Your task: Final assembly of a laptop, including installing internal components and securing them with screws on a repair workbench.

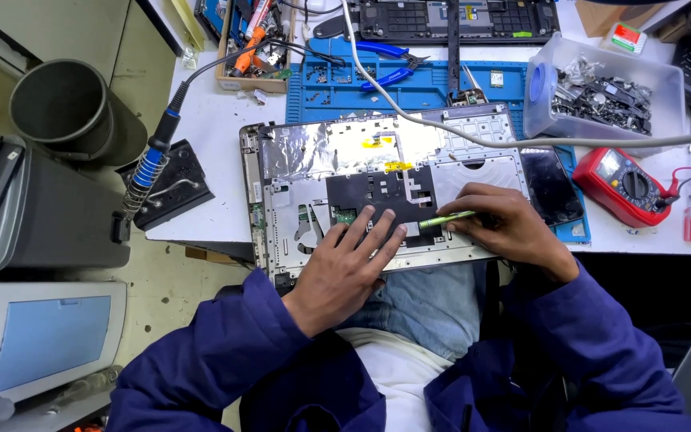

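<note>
An opened laptop shell (337,156), inside up, lies on the white bench with silver foil across its upper part and a black cover panel (381,192) in the middle. My left hand (347,260) rests flat on its lower edge, fingers spread over the black panel. My right hand (505,224) grips a thin green screwdriver (445,218) held almost flat, its tip pointing left at the panel's lower right corner. Blue sleeves cover both my arms.
A red multimeter (627,184) and a dark phone (551,186) lie right of the shell. A clear tub of metal parts (601,88), a blue mat (409,80) with pliers, a soldering iron in its stand (149,168) and a grey bin (61,104) surround it.
</note>
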